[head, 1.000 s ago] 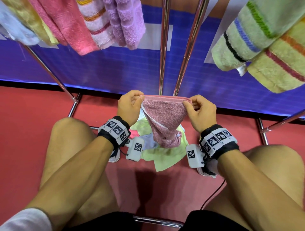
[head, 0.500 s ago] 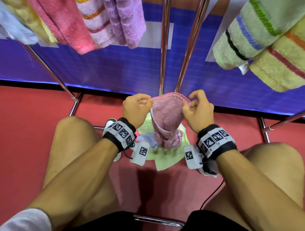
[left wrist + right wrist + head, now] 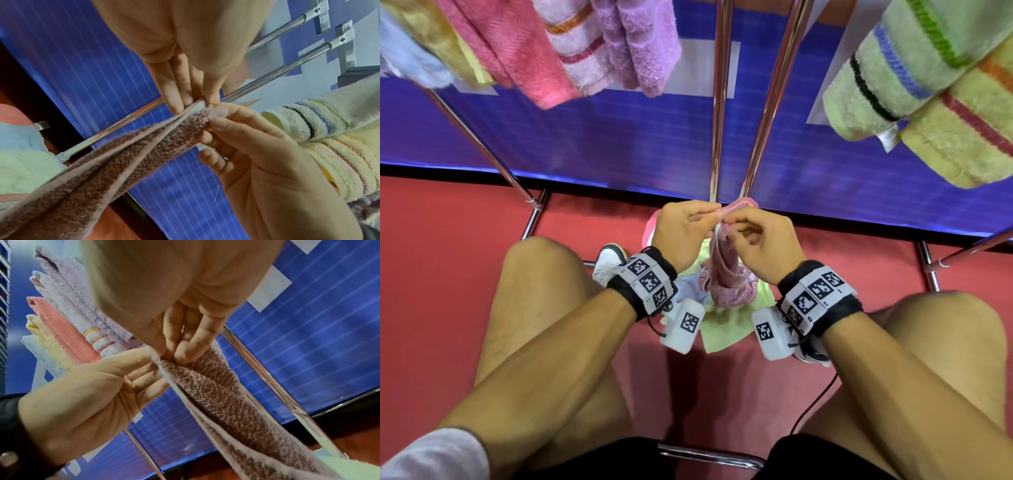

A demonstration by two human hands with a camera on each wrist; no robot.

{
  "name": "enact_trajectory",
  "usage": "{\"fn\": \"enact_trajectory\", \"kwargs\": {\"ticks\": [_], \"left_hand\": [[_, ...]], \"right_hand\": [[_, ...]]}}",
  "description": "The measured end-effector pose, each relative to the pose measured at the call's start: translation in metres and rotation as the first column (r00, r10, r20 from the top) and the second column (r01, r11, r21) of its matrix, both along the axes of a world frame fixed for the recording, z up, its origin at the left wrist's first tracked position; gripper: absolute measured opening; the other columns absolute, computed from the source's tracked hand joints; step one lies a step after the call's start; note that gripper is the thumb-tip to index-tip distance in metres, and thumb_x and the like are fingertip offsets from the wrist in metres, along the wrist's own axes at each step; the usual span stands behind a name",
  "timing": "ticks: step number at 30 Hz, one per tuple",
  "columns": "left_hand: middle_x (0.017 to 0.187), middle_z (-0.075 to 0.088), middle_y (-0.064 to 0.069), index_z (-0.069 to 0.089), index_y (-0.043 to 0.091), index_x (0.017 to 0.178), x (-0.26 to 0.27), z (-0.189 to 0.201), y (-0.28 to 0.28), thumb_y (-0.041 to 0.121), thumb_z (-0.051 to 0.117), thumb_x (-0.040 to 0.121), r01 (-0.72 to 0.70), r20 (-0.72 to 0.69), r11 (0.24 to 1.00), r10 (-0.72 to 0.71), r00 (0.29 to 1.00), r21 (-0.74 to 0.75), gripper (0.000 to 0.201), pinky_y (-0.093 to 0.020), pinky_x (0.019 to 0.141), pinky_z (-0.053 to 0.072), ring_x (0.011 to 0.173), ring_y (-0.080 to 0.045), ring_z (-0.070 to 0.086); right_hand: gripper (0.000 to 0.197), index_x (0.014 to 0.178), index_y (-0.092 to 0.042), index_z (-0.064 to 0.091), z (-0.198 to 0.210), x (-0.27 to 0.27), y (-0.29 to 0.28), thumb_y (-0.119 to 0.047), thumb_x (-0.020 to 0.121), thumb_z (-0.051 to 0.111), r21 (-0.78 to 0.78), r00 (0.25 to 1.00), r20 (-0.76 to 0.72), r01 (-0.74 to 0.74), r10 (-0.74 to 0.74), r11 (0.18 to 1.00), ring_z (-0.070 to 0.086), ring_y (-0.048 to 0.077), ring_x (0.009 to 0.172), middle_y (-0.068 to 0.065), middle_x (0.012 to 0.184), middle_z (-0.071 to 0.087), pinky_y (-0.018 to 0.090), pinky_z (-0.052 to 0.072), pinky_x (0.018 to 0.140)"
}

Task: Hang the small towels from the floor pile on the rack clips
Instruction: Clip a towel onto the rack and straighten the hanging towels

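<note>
No legible txt; wristbands carry square b/w marker codes only, tiny digits unreadable

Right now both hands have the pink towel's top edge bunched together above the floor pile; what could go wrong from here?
1. The left hand and right hand pinch the pink towel only at its gathered edge; if either pinch slips, it may drop back onto the floor pile.
2. The edge is folded into several layers, possibly too thick for a clip.
3. The hanging striped towels crowd the rack, so raising the towel could brush them.
</note>
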State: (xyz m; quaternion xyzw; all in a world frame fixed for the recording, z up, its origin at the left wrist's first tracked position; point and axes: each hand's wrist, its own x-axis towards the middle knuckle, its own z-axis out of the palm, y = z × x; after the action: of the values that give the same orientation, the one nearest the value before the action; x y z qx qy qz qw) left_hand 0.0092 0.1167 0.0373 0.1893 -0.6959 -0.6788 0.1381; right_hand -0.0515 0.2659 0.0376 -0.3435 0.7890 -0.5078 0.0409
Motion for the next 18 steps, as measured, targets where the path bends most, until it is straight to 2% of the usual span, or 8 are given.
{"fn": "enact_trajectory", "kwargs": {"ticks": [3, 5, 7, 10, 11, 13, 15, 18], "left_hand": [[0.09, 0.076, -0.008, 0.075, 0.007, 0.1, 0.0, 0.002, -0.003, 0.009, 0.072, 0.087, 0.034, -0.003, 0.999, -0.034, 0.999, 0.035, 0.014, -0.038, 0.077, 0.061, 0.086, -0.022, 0.074], [0.09, 0.076, -0.007, 0.074, 0.009, 0.102, 0.0, 0.003, -0.003, 0.007, 0.069, 0.089, 0.066, -0.002, 0.997, -0.066, 0.998, 0.039, 0.014, -0.038, 0.078, 0.061, 0.087, -0.024, 0.074], [0.091, 0.076, -0.005, 0.074, 0.011, 0.103, 0.001, 0.004, -0.002, 0.006, 0.067, 0.09, 0.108, -0.006, 0.994, -0.107, 0.994, 0.03, 0.015, -0.037, 0.079, 0.061, 0.088, -0.023, 0.074], [0.098, 0.074, -0.01, 0.07, 0.001, 0.112, 0.002, 0.003, 0.001, 0.005, 0.063, 0.093, 0.129, -0.001, 0.991, -0.129, 0.992, -0.033, 0.021, -0.033, 0.078, 0.06, 0.09, -0.02, 0.074], [0.1, 0.074, -0.011, 0.069, 0.0, 0.114, 0.002, 0.002, 0.001, 0.004, 0.063, 0.093, 0.126, 0.001, 0.99, -0.126, 0.992, -0.061, 0.022, -0.032, 0.078, 0.06, 0.09, -0.019, 0.073], [0.099, 0.074, -0.007, 0.07, 0.006, 0.112, 0.001, 0.002, 0.0, 0.004, 0.063, 0.092, 0.125, -0.022, 0.986, -0.128, 0.991, -0.107, 0.021, -0.03, 0.079, 0.06, 0.089, -0.015, 0.073], [0.098, 0.075, -0.005, 0.073, 0.009, 0.11, 0.002, 0.0, -0.003, 0.008, 0.066, 0.091, 0.136, -0.053, 0.973, -0.148, 0.988, -0.186, 0.02, -0.036, 0.082, 0.06, 0.09, -0.016, 0.073], [0.101, 0.076, -0.006, 0.074, 0.008, 0.109, 0.003, -0.004, -0.005, 0.016, 0.067, 0.09, 0.135, -0.046, 0.926, -0.161, 0.986, -0.353, 0.022, -0.041, 0.084, 0.059, 0.091, -0.012, 0.073]], "right_hand": [[0.024, 0.098, -0.024, 0.074, -0.002, -0.005, 0.004, -0.004, 0.086, 0.068, 0.005, 0.999, -0.039, -0.01, 0.01, 1.0, 0.066, -0.002, 0.078, -0.017, 0.085, 0.069, 0.015, 0.05, 0.075], [0.016, 0.096, -0.017, 0.075, -0.003, -0.008, 0.005, -0.005, 0.086, 0.07, 0.01, 0.995, -0.101, -0.001, 0.002, 1.0, 0.058, -0.012, 0.081, -0.02, 0.088, 0.064, 0.008, 0.042, 0.079], [0.01, 0.094, -0.014, 0.076, -0.004, -0.01, 0.005, -0.009, 0.086, 0.073, 0.022, 0.986, -0.166, 0.02, -0.016, 1.0, 0.053, -0.014, 0.085, -0.015, 0.09, 0.056, 0.005, 0.037, 0.081], [0.005, 0.091, -0.02, 0.075, -0.006, -0.012, 0.006, -0.018, 0.086, 0.073, 0.06, 0.982, -0.183, 0.062, -0.05, 0.996, 0.052, -0.002, 0.094, -0.008, 0.097, 0.049, 0.017, 0.042, 0.084], [0.004, 0.09, -0.02, 0.074, -0.007, -0.012, 0.006, -0.019, 0.086, 0.072, 0.075, 0.981, -0.188, 0.071, -0.056, 0.995, 0.053, 0.008, 0.097, -0.008, 0.099, 0.047, 0.022, 0.043, 0.086], [0.004, 0.089, -0.02, 0.072, -0.006, -0.011, 0.006, -0.018, 0.086, 0.071, 0.101, 0.978, -0.2, 0.077, -0.056, 0.992, 0.052, 0.02, 0.1, -0.007, 0.103, 0.046, 0.027, 0.043, 0.088], [0.003, 0.088, -0.018, 0.071, -0.006, -0.011, 0.005, -0.016, 0.086, 0.07, 0.11, 0.974, -0.22, 0.071, -0.045, 0.991, 0.05, 0.022, 0.101, -0.003, 0.105, 0.049, 0.031, 0.044, 0.089], [0.003, 0.088, -0.017, 0.069, -0.008, -0.012, 0.006, -0.018, 0.086, 0.069, 0.124, 0.968, -0.25, 0.057, -0.024, 0.991, 0.052, 0.022, 0.1, 0.0, 0.105, 0.056, 0.04, 0.046, 0.089]]}}
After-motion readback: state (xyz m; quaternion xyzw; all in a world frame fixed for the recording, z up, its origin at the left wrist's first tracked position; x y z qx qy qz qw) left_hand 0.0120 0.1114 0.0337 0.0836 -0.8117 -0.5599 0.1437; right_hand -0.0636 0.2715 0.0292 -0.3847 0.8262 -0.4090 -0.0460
